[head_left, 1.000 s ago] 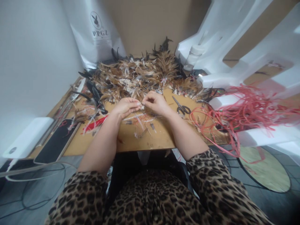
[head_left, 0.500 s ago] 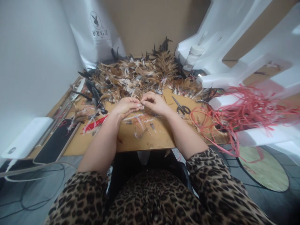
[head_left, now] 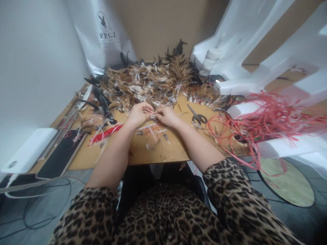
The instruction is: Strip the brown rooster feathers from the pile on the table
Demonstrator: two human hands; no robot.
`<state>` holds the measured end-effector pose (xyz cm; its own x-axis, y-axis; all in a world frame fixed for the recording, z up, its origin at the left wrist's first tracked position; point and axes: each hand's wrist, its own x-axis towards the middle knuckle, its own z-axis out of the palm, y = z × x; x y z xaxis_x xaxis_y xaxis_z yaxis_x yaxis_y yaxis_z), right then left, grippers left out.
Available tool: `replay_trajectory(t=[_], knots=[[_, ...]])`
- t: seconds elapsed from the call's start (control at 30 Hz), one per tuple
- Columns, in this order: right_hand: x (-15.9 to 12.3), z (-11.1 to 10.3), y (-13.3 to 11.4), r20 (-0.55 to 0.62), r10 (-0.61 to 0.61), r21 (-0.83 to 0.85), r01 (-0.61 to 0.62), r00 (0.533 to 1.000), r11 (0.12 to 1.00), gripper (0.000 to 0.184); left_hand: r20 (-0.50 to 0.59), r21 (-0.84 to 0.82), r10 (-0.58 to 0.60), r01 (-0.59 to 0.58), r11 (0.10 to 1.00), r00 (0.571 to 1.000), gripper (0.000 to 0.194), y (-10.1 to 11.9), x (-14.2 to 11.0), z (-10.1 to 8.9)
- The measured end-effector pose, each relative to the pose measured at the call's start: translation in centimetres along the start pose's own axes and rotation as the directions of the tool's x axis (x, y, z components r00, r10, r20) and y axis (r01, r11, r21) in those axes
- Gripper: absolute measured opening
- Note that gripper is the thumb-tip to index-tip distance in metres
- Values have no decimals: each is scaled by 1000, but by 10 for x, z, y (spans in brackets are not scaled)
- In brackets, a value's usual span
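My left hand (head_left: 140, 115) and my right hand (head_left: 167, 115) meet over the middle of the tabletop, fingertips pinched close together. Between them shows a small whitish tuft (head_left: 153, 117), perhaps the base of a feather; most of it is hidden by the fingers. Just beyond my hands lies a wide heap of brown and white feathers (head_left: 143, 81) with some black ones among them. Under and in front of my hands are feather scraps and thin pale strips (head_left: 153, 132). Black-handled scissors (head_left: 198, 117) lie to the right of my right hand.
At left lie a dark phone (head_left: 61, 154), a white power bank (head_left: 29, 149) with a cable, and a red strip bundle (head_left: 104, 134). A tangle of red ribbon (head_left: 276, 115) spills over the right side. A clear bottle (head_left: 209, 62) stands behind. The table edge (head_left: 158, 162) is near my lap.
My left hand has rolled so its back faces up more, with fingers curled further in. My right hand's fingers have closed more. The two hands remain together at the same place.
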<state>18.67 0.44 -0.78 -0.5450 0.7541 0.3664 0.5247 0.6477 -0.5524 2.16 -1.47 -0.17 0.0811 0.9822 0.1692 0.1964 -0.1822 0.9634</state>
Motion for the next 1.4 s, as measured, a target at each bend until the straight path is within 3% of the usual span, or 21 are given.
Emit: replay_trajectory(t=[0.27,0.53,0.93,1.17,1.4], knots=[[1,6,6,36,130,72,-133,991,989,15,82,308,193,-209,928,978,14,-10,-1,-1],[2,5,3,72,205,250,-217,976,944,16,127,381,254,-283,880,959,16,-8,-4,-2],[2,4,5,116,268,373,-292,956,881,21,101,432,271,-287,855,957,19,-8,-3,-1],[3,7,7,65,233,251,-242,970,937,18,129,626,321,-328,708,938,13,-7,-2,-3],[2,12,9,8,250,249,-244,968,937,18,148,692,305,-319,647,941,12,-6,-2,-3]])
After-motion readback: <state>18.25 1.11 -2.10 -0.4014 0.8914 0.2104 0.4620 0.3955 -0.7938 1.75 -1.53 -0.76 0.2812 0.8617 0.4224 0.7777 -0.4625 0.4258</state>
